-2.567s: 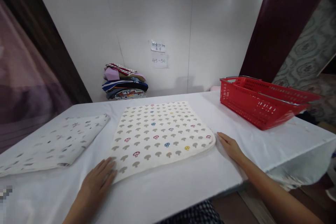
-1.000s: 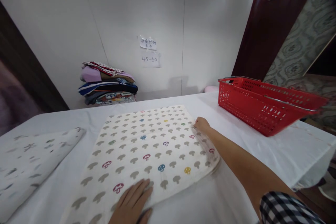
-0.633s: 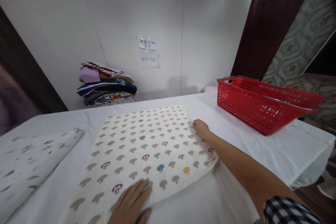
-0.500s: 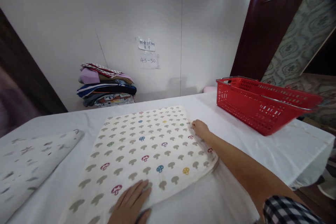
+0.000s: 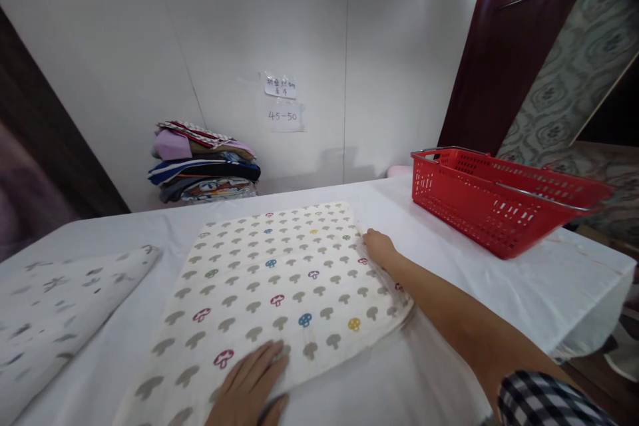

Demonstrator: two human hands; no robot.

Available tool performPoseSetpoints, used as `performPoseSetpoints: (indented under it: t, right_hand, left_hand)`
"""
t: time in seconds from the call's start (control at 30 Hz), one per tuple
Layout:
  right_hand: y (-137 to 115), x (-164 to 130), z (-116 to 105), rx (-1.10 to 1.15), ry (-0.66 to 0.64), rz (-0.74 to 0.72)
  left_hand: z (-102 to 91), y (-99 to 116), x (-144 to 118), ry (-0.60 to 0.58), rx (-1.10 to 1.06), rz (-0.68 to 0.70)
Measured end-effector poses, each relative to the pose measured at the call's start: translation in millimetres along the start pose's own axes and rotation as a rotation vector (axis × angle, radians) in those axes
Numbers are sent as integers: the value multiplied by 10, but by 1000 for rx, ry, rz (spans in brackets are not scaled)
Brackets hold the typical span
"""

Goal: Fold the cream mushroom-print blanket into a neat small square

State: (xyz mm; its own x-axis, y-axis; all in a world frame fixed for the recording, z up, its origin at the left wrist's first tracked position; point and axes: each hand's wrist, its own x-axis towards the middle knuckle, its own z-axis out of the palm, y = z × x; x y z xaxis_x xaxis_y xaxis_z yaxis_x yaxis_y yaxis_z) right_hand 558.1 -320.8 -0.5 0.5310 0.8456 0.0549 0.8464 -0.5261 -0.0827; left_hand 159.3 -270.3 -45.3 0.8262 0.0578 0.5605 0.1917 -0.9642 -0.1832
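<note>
Mushroom-print cloth (image 5: 279,286) lay folded flat, roughly square, in the middle of the white table (image 5: 499,286), w/ its near edge close to the person and its far edge pointing toward the wall. Print was mostly grey mushrooms w/ a few red, blue, yellow and green ones. Left hand (image 5: 249,389) was palm down on the near edge of the cloth, fingers spread and flat, pressing on fabric, not pinching anything; thumb side sat at the hem, bottom of hand cut off by frame edge. Right hand (image 5: 380,246) was stretched out along the cloth's right edge near the far right corner, fingers curled at the hem and touching it; couldn't tell if it actually pinched the fabric or just rested there. Right forearm ran along the right side of the cloth, w/ a black-and-white checked sleeve (image 5: 549,403) at the bottom right. Second folded cloth (image 5: 60,306), white w/ dark grey marks, lay on the table at left, apart from the mushroom one. Red plastic basket (image 5: 499,203) w/ metal handles stood on the table's far right, well apart from both hands. Stack of folded fabrics (image 5: 204,163) sat behind the table against the white wall. Two paper notes (image 5: 282,103) were stuck on the wall, lower one reading 45-50.
</note>
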Motion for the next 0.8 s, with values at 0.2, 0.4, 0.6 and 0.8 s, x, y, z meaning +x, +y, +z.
performPoseSetpoints:
  t: [0.2,0.4,0.6,0.8]
  right_hand:
    - [35,44,38,55,2,46]
    - [276,239,-16,188,-23,215]
    - [312,308,-44,229,-87,346]
    - [285,343,-59,210,-121,368]
  left_hand:
    - [-91,28,87,7,21,8]
    - [-80,8,83,-3,34,17]
    - [-140,49,105,-8,71,15]
    - [-160,55,132,-17,78,19]
